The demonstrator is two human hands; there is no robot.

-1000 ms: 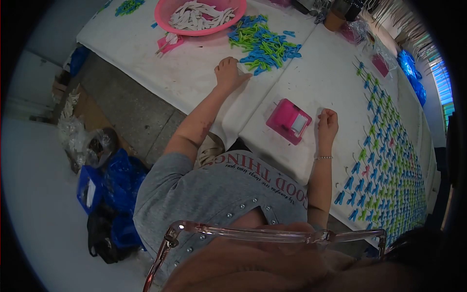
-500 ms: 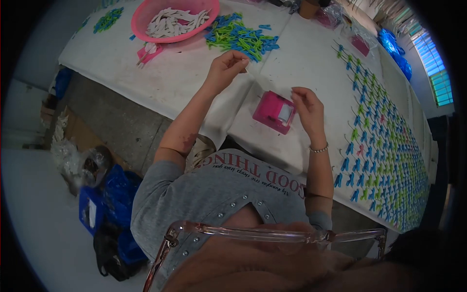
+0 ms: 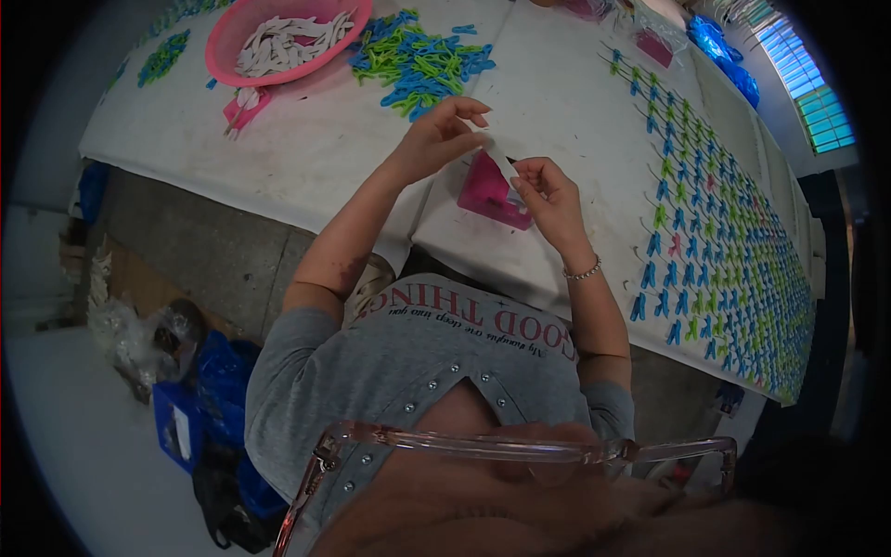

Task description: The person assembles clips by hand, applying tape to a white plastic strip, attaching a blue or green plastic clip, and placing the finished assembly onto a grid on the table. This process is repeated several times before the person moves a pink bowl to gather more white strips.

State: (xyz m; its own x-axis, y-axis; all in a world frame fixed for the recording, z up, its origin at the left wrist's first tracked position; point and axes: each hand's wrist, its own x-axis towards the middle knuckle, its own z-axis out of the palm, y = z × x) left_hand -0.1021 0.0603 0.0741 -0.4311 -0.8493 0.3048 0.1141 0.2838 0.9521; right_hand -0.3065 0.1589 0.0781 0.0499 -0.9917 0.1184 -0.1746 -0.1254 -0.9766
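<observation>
- A flat, narrow white strip (image 3: 502, 159) is slanting between the two hands, just above a glossy, squarish pink box (image 3: 480, 197).
- The right hand (image 3: 551, 200) is pinching the strip's lower end between thumb and fingers.
- The left hand (image 3: 436, 141) is touching the upper end with its thumb, its fingers curving apart; whether it is gripping I cannot tell.
- Blue and green plastic clips (image 3: 422, 67) are lying heaped beyond, beside a round pink bowl (image 3: 223, 56) of white pieces.
- Since the earlier frame, the right hand is reaching in over the box, and the strip is showing broader.
</observation>
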